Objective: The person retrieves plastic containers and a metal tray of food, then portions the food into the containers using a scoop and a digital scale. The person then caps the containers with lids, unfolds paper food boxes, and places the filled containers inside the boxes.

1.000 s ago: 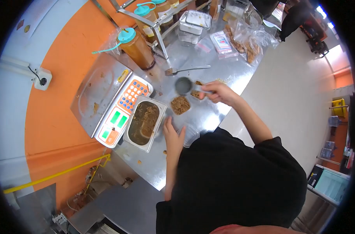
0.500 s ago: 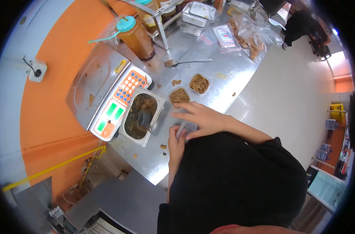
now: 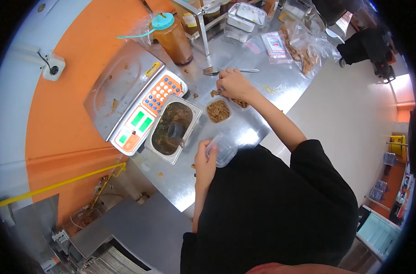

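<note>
My left hand (image 3: pixel 205 161) grips a clear plastic tub (image 3: pixel 225 153) by its edge, close to my body at the table's front. My right hand (image 3: pixel 235 85) is stretched out over the table with curled fingers, beside a small scrap of brown shredded food (image 3: pixel 215 93). Whether the fingertips pinch this scrap is hidden. Under the right wrist, a filled tub (image 3: pixel 240 103) is partly covered. Beside it stands another tub of brown shredded food (image 3: pixel 218 112). A fork (image 3: pixel 212 71) lies just beyond the right hand.
Left of the tubs, a steel pan (image 3: pixel 173 130) of dark food stands against a lit digital scale (image 3: pixel 148 109). A brown-filled bottle (image 3: pixel 173 43) with a turquoise lid is behind. Farther right are stacked containers (image 3: pixel 244 20) and plastic bags (image 3: pixel 304 43). Food scraps dot the steel table (image 3: pixel 249 130).
My right hand has left the clear tub and reached forward to the scrap near the fork. My left hand still holds the tub. The whole view has shifted slightly.
</note>
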A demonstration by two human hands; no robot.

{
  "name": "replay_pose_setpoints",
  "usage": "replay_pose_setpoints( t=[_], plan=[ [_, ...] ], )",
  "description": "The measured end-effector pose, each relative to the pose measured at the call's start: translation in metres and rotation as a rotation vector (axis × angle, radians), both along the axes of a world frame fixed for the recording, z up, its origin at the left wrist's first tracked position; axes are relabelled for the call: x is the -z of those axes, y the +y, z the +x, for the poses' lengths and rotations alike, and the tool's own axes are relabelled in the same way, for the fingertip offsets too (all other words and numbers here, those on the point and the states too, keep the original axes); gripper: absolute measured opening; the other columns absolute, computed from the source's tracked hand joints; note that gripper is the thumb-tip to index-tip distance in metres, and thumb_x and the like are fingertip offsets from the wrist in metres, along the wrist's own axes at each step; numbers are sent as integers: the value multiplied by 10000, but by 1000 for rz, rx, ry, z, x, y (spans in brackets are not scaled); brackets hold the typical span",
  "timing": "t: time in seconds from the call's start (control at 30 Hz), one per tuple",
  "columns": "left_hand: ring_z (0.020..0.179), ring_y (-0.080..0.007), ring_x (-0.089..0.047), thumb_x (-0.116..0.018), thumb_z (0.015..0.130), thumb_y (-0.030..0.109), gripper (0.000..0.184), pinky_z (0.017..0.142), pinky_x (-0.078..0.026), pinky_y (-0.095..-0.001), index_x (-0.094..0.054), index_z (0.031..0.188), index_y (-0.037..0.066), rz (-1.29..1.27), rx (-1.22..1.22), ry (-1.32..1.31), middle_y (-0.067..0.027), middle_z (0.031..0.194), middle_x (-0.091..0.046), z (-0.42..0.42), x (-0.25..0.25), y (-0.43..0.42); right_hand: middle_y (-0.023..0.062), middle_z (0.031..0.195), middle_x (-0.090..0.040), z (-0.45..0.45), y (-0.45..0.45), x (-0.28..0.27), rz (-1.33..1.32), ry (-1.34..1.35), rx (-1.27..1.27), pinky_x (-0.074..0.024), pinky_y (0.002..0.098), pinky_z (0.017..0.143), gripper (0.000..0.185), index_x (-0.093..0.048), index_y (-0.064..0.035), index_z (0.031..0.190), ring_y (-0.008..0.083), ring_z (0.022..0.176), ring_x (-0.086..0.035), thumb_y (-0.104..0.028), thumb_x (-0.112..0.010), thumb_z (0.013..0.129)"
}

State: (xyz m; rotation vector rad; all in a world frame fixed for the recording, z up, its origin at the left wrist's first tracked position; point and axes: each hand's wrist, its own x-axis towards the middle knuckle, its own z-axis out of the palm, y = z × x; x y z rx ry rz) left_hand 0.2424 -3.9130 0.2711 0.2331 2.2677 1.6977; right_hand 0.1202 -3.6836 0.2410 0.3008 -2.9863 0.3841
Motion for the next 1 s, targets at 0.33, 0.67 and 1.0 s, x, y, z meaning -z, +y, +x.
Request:
replay_pose_setpoints(
  t=[0.33,0.67,1.0],
  plan=[
    [739,-129,-503,-458,852,97,127,688,-400,-250,-485,929,0,54,-110,-1,-62,827,-530,-2,7,5,35,832,-533,36,33,-73,2,-189,32,-379,343,777,88,-622,-139,714,224,870,-490,-190,-639,643],
    [740,-75,-487,-469,879,188,222,631,-407,-207,-438,1034,33,504,11,-185,-51,863,-529,-36,-10,48,86,1242,-417,98,15,-76,-1102,-705,-204,-341,319,915,653,-362,-79,1273,174,1112,-414,-299,-651,731],
    [947,-137,-491,-437,889,270,375,754,-439,-269,-350,1185,58,511,75,-332,-91,1086,-485,-26,12,42,109,1228,-356,123,-16,-59,-1160,-501,-199,-233,362,1003,873,-236,-78,1313,236,1170,-331,-221,-742,617]
  ],
)
